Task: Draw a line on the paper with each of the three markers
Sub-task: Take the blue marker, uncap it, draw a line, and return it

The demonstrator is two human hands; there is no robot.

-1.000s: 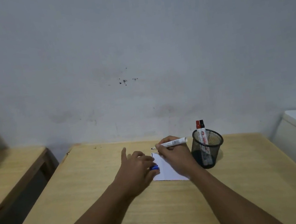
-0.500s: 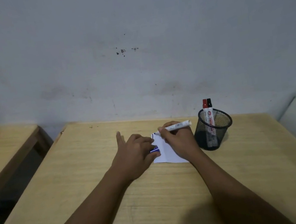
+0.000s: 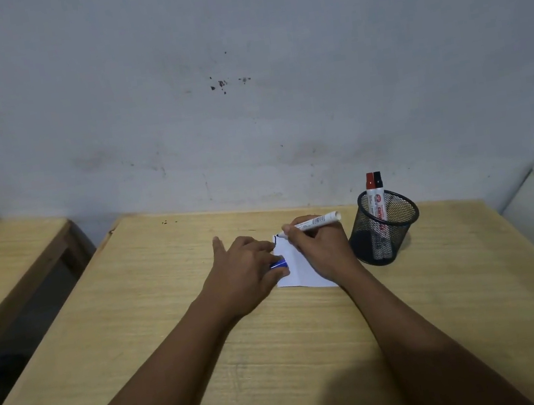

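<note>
Head view: the right hand (image 3: 323, 249) pinches a white marker (image 3: 310, 223), tip at the far left corner of the paper (image 3: 298, 268). The left hand (image 3: 244, 271) presses the paper, fingers closed on a blue cap (image 3: 279, 264). Right of the grip, 2 markers (image 3: 378, 216) stand in a mesh cup (image 3: 385, 229).

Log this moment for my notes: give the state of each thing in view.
marker: uncapped, gripped by right hand, tip at paper
blue cap: held in left hand
red marker: capped, upright in mesh cup
black marker: capped, upright in cup
</note>
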